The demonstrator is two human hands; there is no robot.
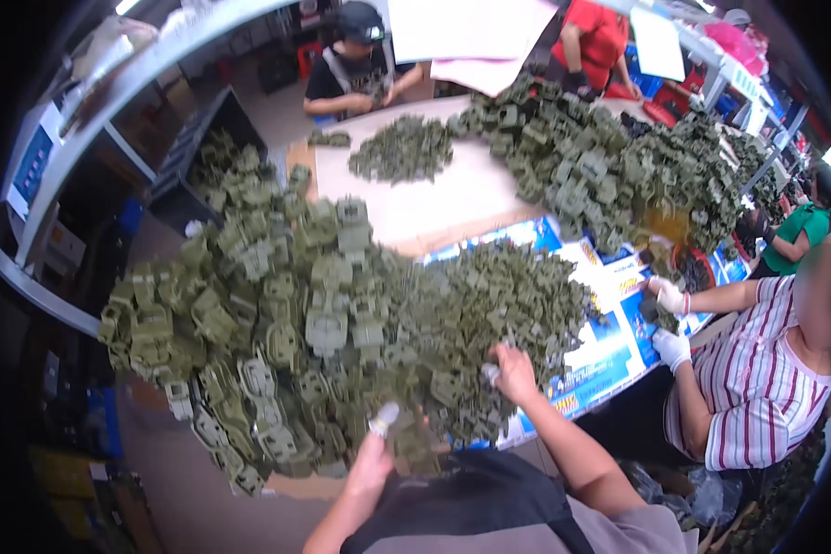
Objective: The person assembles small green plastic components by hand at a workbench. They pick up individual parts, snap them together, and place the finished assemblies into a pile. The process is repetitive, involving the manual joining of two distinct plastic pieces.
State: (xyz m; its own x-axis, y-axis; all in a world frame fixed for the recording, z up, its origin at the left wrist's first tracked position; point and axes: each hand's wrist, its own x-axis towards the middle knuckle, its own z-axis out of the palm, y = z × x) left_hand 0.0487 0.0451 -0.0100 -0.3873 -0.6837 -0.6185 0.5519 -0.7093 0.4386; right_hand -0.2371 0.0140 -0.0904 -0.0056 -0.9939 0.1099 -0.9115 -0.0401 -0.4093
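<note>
A large heap of olive-green moulded plastic parts (pixel 328 328) covers the table in front of me. My left hand (pixel 371 459) is at its near edge, a white cover on one fingertip. It appears closed around a green plastic part (pixel 406 439), whose outline blurs into the heap behind. To the right, my right hand (pixel 517 377) reaches over a pile of smaller green parts (pixel 517 295). Its thumb and fingers are apart, one tip covered in white, touching or just above the small pieces. I see no part clearly held there.
A co-worker in a striped shirt (pixel 743 388), wearing white gloves, handles a dark part close on my right. Another person (pixel 351 78) works across the table. More green heaps (pixel 600 166) lie at the far right. A grey metal frame (pixel 42 222) borders the left and top.
</note>
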